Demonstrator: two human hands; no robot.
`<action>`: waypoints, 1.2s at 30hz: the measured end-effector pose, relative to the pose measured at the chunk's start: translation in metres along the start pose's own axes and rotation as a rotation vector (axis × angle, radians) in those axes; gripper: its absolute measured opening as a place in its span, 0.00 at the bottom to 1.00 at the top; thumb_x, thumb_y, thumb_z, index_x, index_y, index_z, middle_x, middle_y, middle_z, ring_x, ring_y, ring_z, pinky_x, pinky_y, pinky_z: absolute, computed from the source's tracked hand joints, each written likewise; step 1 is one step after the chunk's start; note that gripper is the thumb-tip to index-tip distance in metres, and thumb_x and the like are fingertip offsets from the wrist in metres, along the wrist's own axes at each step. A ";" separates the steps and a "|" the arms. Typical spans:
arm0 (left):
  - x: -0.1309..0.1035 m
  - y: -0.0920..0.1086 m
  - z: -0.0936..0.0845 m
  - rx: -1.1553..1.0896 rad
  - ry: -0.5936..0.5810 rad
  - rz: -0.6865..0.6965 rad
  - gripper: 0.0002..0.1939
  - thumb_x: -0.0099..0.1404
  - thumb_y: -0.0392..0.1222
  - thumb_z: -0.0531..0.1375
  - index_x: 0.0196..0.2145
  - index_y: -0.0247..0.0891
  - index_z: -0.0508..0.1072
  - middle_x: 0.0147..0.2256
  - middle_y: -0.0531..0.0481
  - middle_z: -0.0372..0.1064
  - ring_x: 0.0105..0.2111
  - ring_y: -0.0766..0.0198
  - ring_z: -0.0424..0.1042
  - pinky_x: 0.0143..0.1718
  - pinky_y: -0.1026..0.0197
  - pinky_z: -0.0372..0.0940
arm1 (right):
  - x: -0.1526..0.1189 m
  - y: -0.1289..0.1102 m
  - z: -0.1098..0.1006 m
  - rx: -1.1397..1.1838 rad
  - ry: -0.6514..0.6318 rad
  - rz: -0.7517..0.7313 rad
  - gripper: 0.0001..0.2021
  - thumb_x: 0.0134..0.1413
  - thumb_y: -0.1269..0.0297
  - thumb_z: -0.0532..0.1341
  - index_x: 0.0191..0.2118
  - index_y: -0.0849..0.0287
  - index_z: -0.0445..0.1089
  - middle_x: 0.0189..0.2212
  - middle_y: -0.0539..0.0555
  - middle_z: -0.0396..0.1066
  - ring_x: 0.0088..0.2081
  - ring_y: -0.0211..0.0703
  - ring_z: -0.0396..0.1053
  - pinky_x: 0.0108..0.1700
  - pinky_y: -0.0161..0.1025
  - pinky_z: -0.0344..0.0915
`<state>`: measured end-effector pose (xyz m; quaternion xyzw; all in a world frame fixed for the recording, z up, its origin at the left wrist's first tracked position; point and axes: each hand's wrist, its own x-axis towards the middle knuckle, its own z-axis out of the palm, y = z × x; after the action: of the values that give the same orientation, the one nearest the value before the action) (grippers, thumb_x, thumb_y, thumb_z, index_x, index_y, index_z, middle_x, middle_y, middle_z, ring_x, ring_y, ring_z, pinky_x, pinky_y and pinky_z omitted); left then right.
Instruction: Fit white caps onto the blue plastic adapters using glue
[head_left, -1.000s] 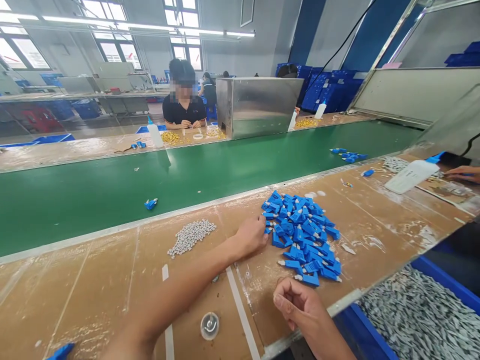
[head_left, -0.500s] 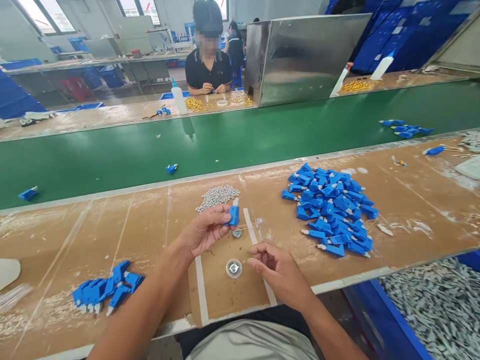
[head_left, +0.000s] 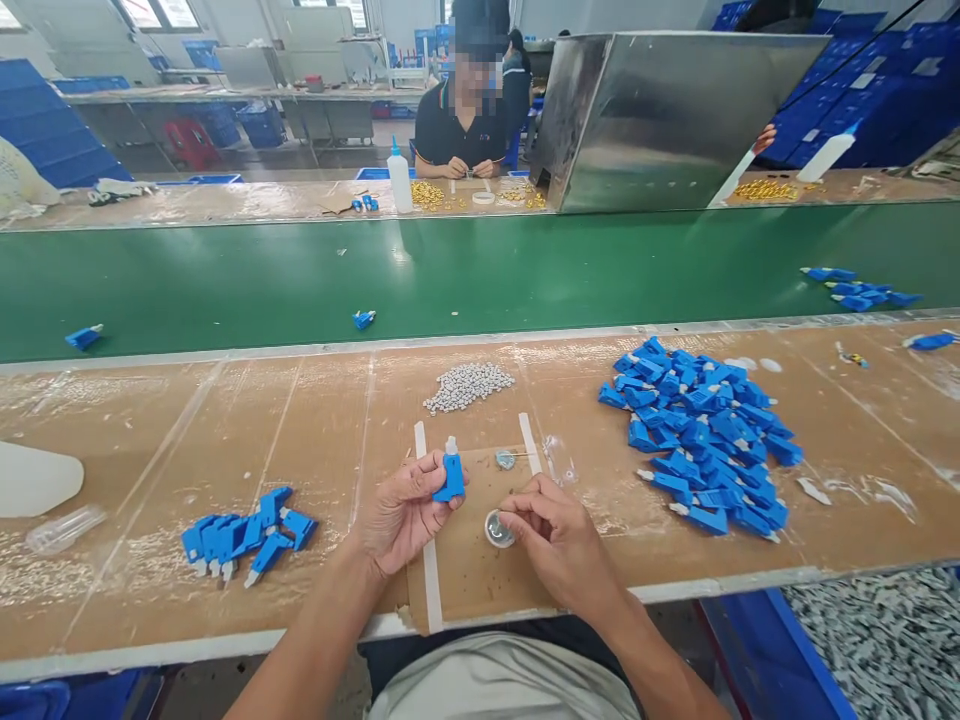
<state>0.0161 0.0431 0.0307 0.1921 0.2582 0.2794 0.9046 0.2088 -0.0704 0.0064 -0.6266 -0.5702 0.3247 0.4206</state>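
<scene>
A small blue plastic piece with a white tip (head_left: 451, 480) stands upright between the thumb and fingers of my left hand (head_left: 401, 512). My right hand (head_left: 559, 535) is closed in a pinch at the right rim of a small round clear dish (head_left: 496, 532); whatever is between its fingertips is too small or hidden to make out. The dish sits on the brown work surface between two white tape strips. Beyond it lie a thin stick with a bluish lump (head_left: 505, 459) and a heap of small grey pellets (head_left: 469, 386).
A large pile of blue pieces (head_left: 701, 430) lies to the right, a smaller group (head_left: 247, 530) to the left. Behind runs a green conveyor belt (head_left: 480, 265) carrying several blue pieces. A co-worker (head_left: 463, 130) sits across it. A blue bin of grey parts (head_left: 877, 640) stands lower right.
My right hand has come to the dish's rim, where before it was apart to the right. My left hand keeps the blue piece, now slightly lower. The whole view has shifted.
</scene>
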 end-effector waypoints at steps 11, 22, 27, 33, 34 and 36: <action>-0.008 -0.022 0.006 0.010 0.020 -0.094 0.10 0.62 0.36 0.67 0.41 0.27 0.78 0.32 0.44 0.75 0.30 0.66 0.78 0.31 0.74 0.72 | 0.005 -0.004 -0.027 0.352 0.043 0.171 0.11 0.64 0.56 0.61 0.37 0.58 0.72 0.34 0.53 0.71 0.30 0.40 0.65 0.32 0.37 0.63; -0.010 -0.034 0.023 0.166 -0.115 -0.145 0.11 0.64 0.41 0.66 0.37 0.28 0.77 0.32 0.45 0.70 0.29 0.70 0.73 0.30 0.74 0.66 | 0.009 -0.058 -0.031 0.299 0.195 -0.007 0.09 0.65 0.57 0.61 0.39 0.56 0.73 0.37 0.56 0.75 0.29 0.40 0.68 0.33 0.38 0.68; -0.010 -0.035 0.023 0.159 -0.103 -0.154 0.12 0.62 0.43 0.67 0.36 0.29 0.77 0.31 0.45 0.69 0.28 0.70 0.72 0.30 0.73 0.66 | 0.009 -0.057 -0.028 0.266 0.183 -0.020 0.09 0.65 0.57 0.61 0.40 0.56 0.73 0.37 0.56 0.76 0.31 0.43 0.72 0.34 0.38 0.71; -0.008 -0.037 0.020 0.164 -0.118 -0.160 0.11 0.62 0.43 0.67 0.35 0.29 0.78 0.31 0.46 0.69 0.27 0.71 0.71 0.30 0.73 0.65 | 0.008 -0.052 -0.025 0.118 0.199 -0.115 0.04 0.67 0.63 0.59 0.41 0.54 0.71 0.38 0.55 0.77 0.35 0.44 0.74 0.39 0.40 0.71; -0.008 -0.037 0.020 0.166 -0.122 -0.156 0.11 0.62 0.43 0.67 0.35 0.30 0.78 0.31 0.46 0.69 0.27 0.71 0.71 0.30 0.72 0.65 | 0.007 -0.051 -0.025 0.084 0.207 -0.175 0.03 0.67 0.65 0.59 0.42 0.54 0.71 0.38 0.54 0.76 0.38 0.45 0.74 0.41 0.41 0.71; -0.007 -0.038 0.018 0.172 -0.121 -0.145 0.11 0.63 0.43 0.67 0.35 0.30 0.78 0.31 0.46 0.69 0.28 0.71 0.70 0.31 0.72 0.65 | 0.005 -0.050 -0.024 0.004 0.198 -0.303 0.07 0.66 0.71 0.57 0.44 0.52 0.69 0.39 0.54 0.76 0.42 0.47 0.74 0.45 0.44 0.69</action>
<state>0.0367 0.0058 0.0290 0.2665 0.2395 0.1778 0.9165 0.2086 -0.0690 0.0618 -0.5615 -0.6133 0.1955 0.5200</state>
